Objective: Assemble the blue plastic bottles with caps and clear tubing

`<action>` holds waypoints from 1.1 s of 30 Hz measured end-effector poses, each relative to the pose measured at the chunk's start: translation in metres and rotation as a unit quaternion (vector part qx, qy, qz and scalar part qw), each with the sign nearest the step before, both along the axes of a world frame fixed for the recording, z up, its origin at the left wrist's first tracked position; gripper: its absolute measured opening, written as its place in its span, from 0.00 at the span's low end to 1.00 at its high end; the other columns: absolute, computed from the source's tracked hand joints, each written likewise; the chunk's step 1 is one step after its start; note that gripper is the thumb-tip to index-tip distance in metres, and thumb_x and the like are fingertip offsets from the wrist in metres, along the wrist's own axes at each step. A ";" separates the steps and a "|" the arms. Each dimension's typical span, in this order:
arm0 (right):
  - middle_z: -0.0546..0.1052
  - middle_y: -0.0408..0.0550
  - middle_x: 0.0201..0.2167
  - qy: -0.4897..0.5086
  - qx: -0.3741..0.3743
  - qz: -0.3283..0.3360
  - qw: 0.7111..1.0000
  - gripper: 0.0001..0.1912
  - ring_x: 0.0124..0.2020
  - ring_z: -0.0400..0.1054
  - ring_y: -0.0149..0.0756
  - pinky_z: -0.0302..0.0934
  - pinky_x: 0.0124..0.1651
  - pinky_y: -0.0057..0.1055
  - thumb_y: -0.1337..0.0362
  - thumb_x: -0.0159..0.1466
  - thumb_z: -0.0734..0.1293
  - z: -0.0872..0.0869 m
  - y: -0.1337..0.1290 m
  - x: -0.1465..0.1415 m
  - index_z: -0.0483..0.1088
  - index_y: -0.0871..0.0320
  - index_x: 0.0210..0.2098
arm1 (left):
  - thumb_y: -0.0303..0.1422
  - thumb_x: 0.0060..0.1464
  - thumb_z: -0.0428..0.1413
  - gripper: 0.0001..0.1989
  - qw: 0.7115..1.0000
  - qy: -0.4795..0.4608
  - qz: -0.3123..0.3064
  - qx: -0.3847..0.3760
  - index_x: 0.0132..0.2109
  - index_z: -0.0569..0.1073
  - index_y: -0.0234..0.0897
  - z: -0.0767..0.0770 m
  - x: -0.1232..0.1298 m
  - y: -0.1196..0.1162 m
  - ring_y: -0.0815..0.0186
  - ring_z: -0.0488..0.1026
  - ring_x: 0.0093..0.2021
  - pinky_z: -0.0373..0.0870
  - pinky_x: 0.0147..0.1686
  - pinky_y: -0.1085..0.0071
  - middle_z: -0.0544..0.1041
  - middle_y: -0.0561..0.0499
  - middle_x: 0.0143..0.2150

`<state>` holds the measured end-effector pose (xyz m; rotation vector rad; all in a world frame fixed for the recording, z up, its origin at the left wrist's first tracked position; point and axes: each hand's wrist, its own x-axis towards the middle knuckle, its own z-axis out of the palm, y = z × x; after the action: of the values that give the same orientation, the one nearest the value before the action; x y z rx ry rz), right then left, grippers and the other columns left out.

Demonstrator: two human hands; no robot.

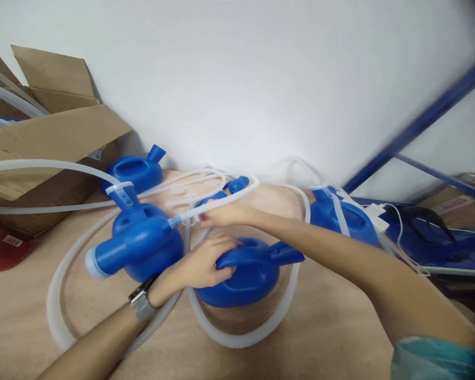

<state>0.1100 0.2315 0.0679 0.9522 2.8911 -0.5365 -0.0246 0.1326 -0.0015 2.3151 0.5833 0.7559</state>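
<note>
My left hand (pixel 214 258), with a watch on its wrist, is wrapped round the handle of a blue jug (pixel 245 279) in the middle of the table. Beyond it my right hand (pixel 221 214) reaches across, its fingers bent beside a white hose (pixel 237 203) and small blue parts (pixel 238 183); what it holds, if anything, is hidden. To the left of my left hand a blue bottle-like piece (pixel 142 240) with a pale cap lies over another blue jug (pixel 152 264). A hose loop (pixel 241 340) curves in front of the held jug.
An open cardboard box (pixel 51 132) with hoses stands at the left, above a red object (pixel 8 248). Another blue jug (pixel 134 174) is at the back left, one more (pixel 350 221) at the right near a white power strip (pixel 376 216). A blue metal frame (pixel 419 124) rises on the right.
</note>
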 end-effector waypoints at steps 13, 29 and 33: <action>0.76 0.51 0.65 0.321 0.085 -0.232 0.914 0.09 0.65 0.72 0.50 0.68 0.66 0.50 0.56 0.72 0.70 0.017 -0.149 0.219 0.76 0.52 0.36 | 0.33 0.62 0.58 0.17 1.000 0.016 -0.008 0.014 0.57 0.73 0.38 0.005 -0.001 -0.001 0.49 0.74 0.65 0.71 0.66 0.50 0.77 0.39 0.63; 0.73 0.44 0.69 0.423 0.000 -0.200 0.884 0.24 0.70 0.67 0.45 0.64 0.73 0.50 0.56 0.74 0.69 -0.050 -0.139 0.221 0.69 0.41 0.69 | 0.42 0.70 0.57 0.25 0.995 0.093 0.033 -0.001 0.70 0.68 0.45 0.011 -0.015 0.008 0.53 0.71 0.70 0.68 0.70 0.57 0.72 0.47 0.71; 0.71 0.42 0.70 0.449 0.015 -0.192 0.872 0.25 0.72 0.66 0.42 0.62 0.74 0.49 0.57 0.76 0.67 -0.062 -0.140 0.214 0.66 0.37 0.70 | 0.43 0.71 0.57 0.27 0.993 0.107 0.047 -0.001 0.72 0.66 0.48 0.013 -0.016 0.007 0.53 0.69 0.72 0.65 0.73 0.57 0.70 0.50 0.73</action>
<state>0.3239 0.0918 0.0059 1.6648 3.4625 -1.2606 -0.0406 0.1400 0.0113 2.3988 0.7933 0.5512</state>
